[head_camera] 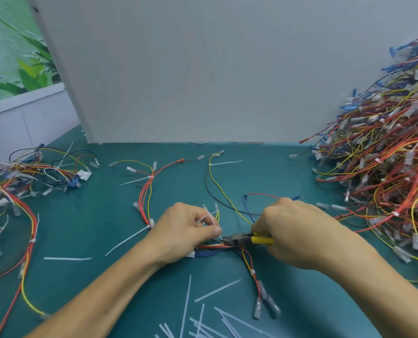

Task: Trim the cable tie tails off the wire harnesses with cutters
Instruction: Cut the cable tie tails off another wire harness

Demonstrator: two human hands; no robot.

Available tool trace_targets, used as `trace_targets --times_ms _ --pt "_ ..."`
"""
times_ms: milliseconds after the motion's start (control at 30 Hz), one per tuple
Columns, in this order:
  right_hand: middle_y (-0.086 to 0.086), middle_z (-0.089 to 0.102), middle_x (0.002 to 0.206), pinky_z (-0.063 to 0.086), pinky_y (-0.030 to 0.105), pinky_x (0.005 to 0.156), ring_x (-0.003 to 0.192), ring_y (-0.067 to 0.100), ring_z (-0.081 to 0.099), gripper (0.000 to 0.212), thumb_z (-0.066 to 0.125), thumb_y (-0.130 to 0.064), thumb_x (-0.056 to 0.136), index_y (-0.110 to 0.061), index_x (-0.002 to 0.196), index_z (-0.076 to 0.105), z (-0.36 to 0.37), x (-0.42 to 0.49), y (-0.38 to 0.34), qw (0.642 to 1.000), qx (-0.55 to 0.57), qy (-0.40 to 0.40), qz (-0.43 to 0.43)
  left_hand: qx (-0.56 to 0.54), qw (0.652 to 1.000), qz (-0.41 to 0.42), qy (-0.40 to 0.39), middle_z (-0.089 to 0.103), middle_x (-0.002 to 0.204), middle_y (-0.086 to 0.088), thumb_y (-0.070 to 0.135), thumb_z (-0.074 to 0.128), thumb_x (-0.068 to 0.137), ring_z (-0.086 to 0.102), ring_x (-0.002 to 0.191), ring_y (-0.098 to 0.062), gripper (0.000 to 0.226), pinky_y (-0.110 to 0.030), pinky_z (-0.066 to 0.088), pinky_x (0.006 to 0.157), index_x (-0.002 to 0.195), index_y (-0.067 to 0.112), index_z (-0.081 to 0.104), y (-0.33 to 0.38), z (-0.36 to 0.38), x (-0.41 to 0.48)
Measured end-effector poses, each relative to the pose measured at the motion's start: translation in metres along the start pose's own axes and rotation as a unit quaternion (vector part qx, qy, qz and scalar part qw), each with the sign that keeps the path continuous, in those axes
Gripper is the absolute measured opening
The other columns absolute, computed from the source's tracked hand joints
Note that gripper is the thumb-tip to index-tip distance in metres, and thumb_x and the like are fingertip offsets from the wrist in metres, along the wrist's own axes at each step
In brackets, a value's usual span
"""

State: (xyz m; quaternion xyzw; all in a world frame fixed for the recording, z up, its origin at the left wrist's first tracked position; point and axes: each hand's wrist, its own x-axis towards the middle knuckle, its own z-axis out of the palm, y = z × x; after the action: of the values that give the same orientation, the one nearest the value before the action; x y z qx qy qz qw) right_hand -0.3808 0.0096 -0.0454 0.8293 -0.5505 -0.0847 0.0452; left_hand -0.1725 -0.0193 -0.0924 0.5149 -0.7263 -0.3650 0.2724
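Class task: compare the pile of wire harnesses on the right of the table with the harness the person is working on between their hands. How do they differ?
The pile is a tall, tangled heap of many harnesses; the worked harness is single, spread flat. The pile lies untouched; the worked harness is pinned by the left hand while the right hand holds yellow-handled cutters to it. Both have red and yellow wires with clear-sleeved terminals.

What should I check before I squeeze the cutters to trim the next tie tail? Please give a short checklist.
1. Right hand grips the yellow-handled cutters: ok.
2. Left hand holds the harness steady: ok.
3. Tie tail pinched in the left fingers, so it will not fly off: ok.
4. Cutter tip on the tail, not on a wire: cannot tell.
5. Left thumb away from the cutter tip: not ok, it lies very close.
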Motion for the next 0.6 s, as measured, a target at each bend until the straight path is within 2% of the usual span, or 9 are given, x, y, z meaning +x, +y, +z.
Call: trace_targets --times_ms 100,200,333,433,533,600 --pt "0.003 0.044 0.077 0.026 0.026 0.048 0.072 0.032 0.048 0.008 0.05 -0.012 0.079 -0.019 0.081 0.053 0.0007 0.0007 -0.0002 1.0 -0.004 0.001 -0.006 0.0 1.0 -0.003 0.001 0.036 0.04 0.009 0.023 0.072 0.082 0.034 0.045 -0.009 0.016 -0.025 0.03 0.054 0.066 0.02 0.068 0.0012 0.0003 -0.0004" --pt "0.003 0.041 0.074 0.028 0.028 0.048 0.072 0.032 0.048 0.01 0.049 -0.01 0.08 -0.019 0.081 0.053 0.0016 0.0014 -0.0001 1.0 -0.01 0.0 -0.012 -0.003 1.0 -0.004 0.005 0.036 0.039 0.008 0.022 0.072 0.082 0.033 0.045 -0.01 0.016 -0.025 0.03 0.054 0.066 0.019 0.068 0.0015 0.0008 -0.0004" --pt "0.0 0.034 0.069 0.023 0.026 0.046 0.069 0.032 0.044 0.011 0.052 -0.009 0.081 -0.02 0.083 0.052 0.0029 0.0008 -0.0023 0.999 -0.033 0.004 -0.008 -0.007 1.0 0.004 0.011 0.037 0.038 0.009 0.023 0.072 0.082 0.034 0.043 -0.007 0.014 -0.024 0.031 0.053 0.069 0.017 0.07 -0.0006 0.0016 0.0005" --pt "0.001 0.031 0.068 0.019 0.027 0.046 0.069 0.031 0.042 0.013 0.052 -0.008 0.08 -0.02 0.079 0.045 0.004 0.0018 -0.0051 0.999 -0.041 0.004 -0.003 -0.017 1.0 0.005 0.01 0.039 0.038 0.009 0.021 0.072 0.082 0.036 0.043 -0.007 0.013 -0.023 0.032 0.053 0.07 0.015 0.07 -0.0022 0.001 0.0012" --pt "0.001 0.03 0.068 0.017 0.027 0.047 0.069 0.03 0.04 0.016 0.05 -0.008 0.079 -0.018 0.074 0.038 0.005 0.0022 -0.0066 0.999 -0.034 0.0 0.006 -0.081 0.997 -0.011 0.014 0.044 0.045 0.009 0.014 0.072 0.082 0.037 0.046 -0.009 0.015 -0.022 0.035 0.054 0.067 0.012 0.069 -0.0008 -0.002 0.0011" --pt "0.0 0.032 0.068 0.021 0.027 0.047 0.07 0.031 0.042 0.012 0.052 -0.015 0.083 -0.019 0.077 0.043 0.0009 0.0012 -0.0052 1.0 -0.01 -0.009 0.013 -0.165 0.985 -0.035 0.043 0.048 0.055 0.002 0.009 0.07 0.082 0.033 0.044 -0.009 0.023 -0.02 0.033 0.046 0.06 0.016 0.067 0.001 -0.0078 0.003"
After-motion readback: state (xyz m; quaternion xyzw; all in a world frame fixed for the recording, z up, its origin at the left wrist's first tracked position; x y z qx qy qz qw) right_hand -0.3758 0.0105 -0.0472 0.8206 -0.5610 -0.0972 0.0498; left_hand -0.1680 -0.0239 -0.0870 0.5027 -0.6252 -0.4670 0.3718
